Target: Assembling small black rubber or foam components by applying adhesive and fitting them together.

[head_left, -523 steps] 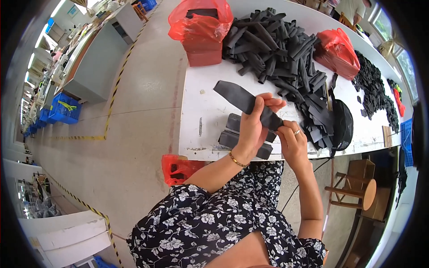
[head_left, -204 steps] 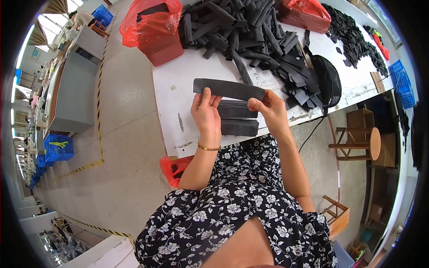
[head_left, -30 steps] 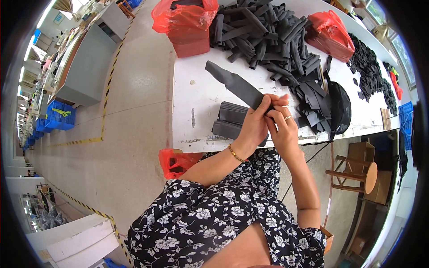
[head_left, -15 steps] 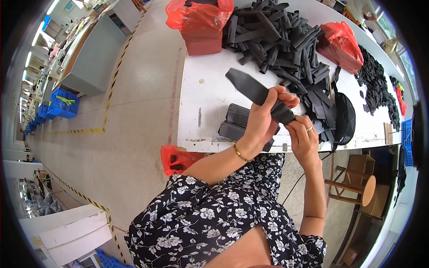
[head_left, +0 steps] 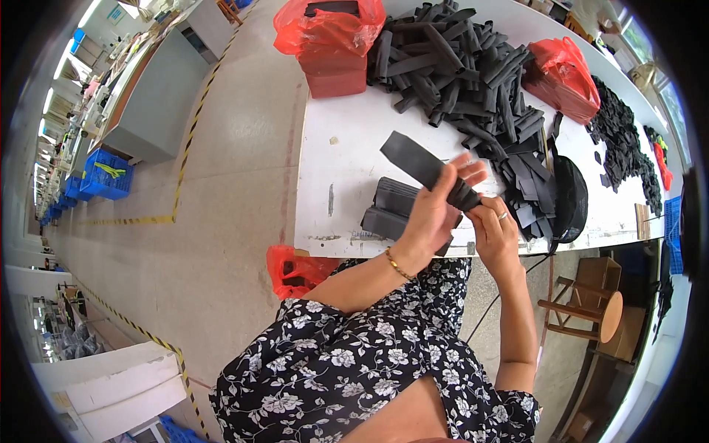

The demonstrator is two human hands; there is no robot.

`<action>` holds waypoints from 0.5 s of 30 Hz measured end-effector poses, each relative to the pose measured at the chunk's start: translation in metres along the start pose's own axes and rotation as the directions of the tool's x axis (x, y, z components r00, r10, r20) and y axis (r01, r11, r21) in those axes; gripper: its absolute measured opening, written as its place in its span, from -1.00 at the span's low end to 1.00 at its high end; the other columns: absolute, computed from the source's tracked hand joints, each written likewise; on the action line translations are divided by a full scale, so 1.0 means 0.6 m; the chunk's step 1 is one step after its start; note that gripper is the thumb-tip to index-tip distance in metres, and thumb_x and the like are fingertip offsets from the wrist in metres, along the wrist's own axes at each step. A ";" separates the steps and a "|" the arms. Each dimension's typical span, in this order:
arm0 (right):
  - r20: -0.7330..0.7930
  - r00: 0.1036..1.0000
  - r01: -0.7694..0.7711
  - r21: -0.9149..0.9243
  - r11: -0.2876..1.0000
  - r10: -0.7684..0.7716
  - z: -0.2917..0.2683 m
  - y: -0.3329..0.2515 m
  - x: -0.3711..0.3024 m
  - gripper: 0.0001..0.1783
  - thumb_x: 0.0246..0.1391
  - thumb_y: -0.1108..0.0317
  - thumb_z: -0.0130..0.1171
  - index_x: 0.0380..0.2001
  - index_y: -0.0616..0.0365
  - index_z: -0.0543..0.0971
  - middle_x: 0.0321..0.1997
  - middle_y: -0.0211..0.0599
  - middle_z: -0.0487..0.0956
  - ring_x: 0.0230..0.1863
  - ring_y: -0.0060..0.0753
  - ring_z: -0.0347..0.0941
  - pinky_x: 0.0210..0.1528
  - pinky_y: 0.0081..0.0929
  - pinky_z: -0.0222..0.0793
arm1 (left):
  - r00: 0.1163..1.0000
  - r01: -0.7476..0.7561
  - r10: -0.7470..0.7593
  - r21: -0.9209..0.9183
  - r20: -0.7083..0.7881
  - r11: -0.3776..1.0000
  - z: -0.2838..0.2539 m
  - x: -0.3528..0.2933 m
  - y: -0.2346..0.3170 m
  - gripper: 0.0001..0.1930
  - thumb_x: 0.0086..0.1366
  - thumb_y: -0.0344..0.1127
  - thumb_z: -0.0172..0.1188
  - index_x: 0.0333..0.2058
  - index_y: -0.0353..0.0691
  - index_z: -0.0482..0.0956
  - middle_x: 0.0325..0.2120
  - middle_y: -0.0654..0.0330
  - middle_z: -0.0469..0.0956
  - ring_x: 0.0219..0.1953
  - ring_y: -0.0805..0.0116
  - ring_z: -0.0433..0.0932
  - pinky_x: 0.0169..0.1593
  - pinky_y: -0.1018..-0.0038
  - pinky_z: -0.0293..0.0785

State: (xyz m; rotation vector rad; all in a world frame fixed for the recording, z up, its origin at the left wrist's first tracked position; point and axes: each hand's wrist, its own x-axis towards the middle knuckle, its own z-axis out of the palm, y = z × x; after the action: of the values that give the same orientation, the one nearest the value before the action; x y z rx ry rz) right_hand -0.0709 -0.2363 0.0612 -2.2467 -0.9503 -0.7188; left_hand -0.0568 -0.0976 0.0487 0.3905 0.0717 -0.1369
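A flat black strip (head_left: 415, 160), perhaps several pieces laid together, is held above the front of the white table, tilted with its far end up and to the left. My left hand (head_left: 432, 214) grips it with the thumb on top and the other fingers behind, slightly blurred. At its near right end, the fingertips of my right hand (head_left: 493, 230) pinch it. Below, partly behind my left hand, neat stacks of black strips (head_left: 391, 203) lie at the table's edge. To the right are loose flat black pieces (head_left: 530, 188).
A large heap of rolled black pieces (head_left: 450, 66) covers the back of the white table (head_left: 325, 162). Red plastic bags (head_left: 336, 66) stand at the back left and right. A black mesh bag (head_left: 570, 196) lies on the right. A wooden stool (head_left: 591, 306) stands beneath.
Both hands have moved slightly down with the strip. Its far end has dropped and swung a little to the right, and the left fingers have shifted along it.
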 end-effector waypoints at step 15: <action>-0.014 0.987 0.153 -0.156 0.976 -0.157 -0.043 -0.003 -0.034 -0.65 -0.37 0.67 0.27 -0.34 0.34 0.56 -0.17 -0.17 0.49 -0.28 -0.13 0.50 -0.34 -0.32 0.46 | 0.933 -0.355 0.299 0.362 0.202 0.862 -0.068 0.000 0.105 -0.83 0.30 -0.48 0.17 -0.18 -0.46 0.56 -0.31 -0.08 0.63 -0.23 0.16 0.66 -0.17 0.45 0.67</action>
State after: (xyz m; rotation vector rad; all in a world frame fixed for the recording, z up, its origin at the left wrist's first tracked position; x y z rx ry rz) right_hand -0.0909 -0.2620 0.0656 -2.3077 -1.1005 -0.9178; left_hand -0.0492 -0.0242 0.0348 0.7896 -0.1654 0.1650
